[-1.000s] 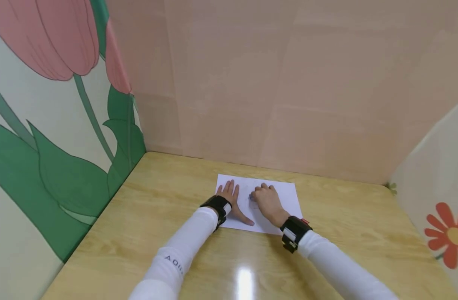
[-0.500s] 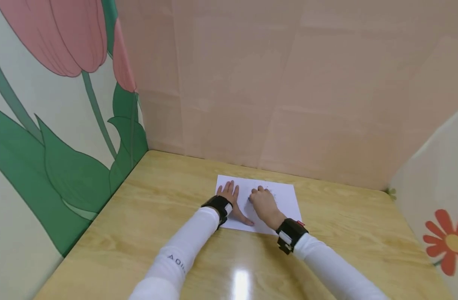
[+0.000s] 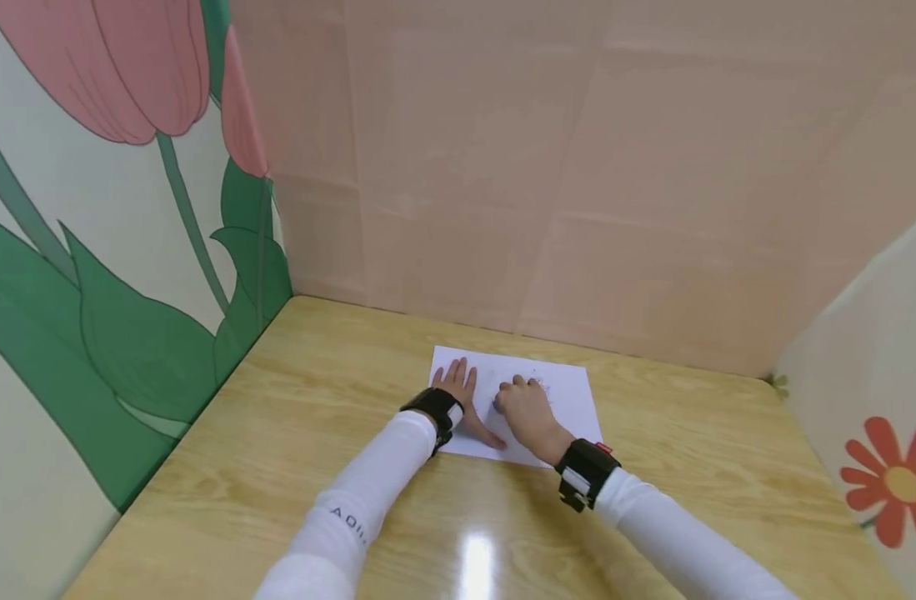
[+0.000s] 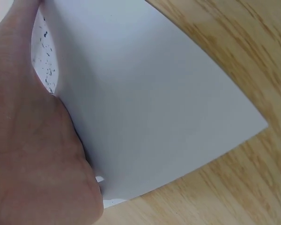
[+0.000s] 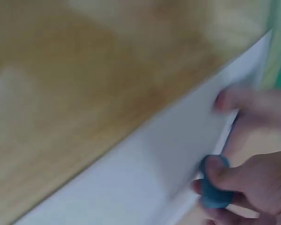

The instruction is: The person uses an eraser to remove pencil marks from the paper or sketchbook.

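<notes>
Nearest the camera: two white sleeves reaching forward over the glossy wooden counter (image 3: 337, 417), each wrist wearing a black band.

Past the sleeves, a white sheet of paper (image 3: 570, 400) lying flat near the middle of the counter, closer to the back wall than to the near edge. Faint dark specks visible on the sheet near the hands.

On the sheet's left part, the left hand (image 3: 458, 392) pressed down flat, fingers (image 3: 461, 371) straight and slightly spread, thumb stretched out toward the right along the near edge of the paper. In the left wrist view, palm lying on the sheet (image 4: 154, 103), small dark specks just beside it.

Just to the right, nearly touching the left thumb, the right hand (image 3: 525, 408) resting on the paper with fingers curled. In the right wrist view, though blurred, fingertips pinched on a small blue eraser (image 5: 213, 187) held against the sheet (image 5: 131, 178); eraser hidden under the hand in the head view.

Farther back, a plain pink wall (image 3: 578, 167) rising behind the counter. To the left, a panel painted with pink tulips (image 3: 127, 67) and green leaves; to the right, a pale panel with a red flower (image 3: 893, 487).
</notes>
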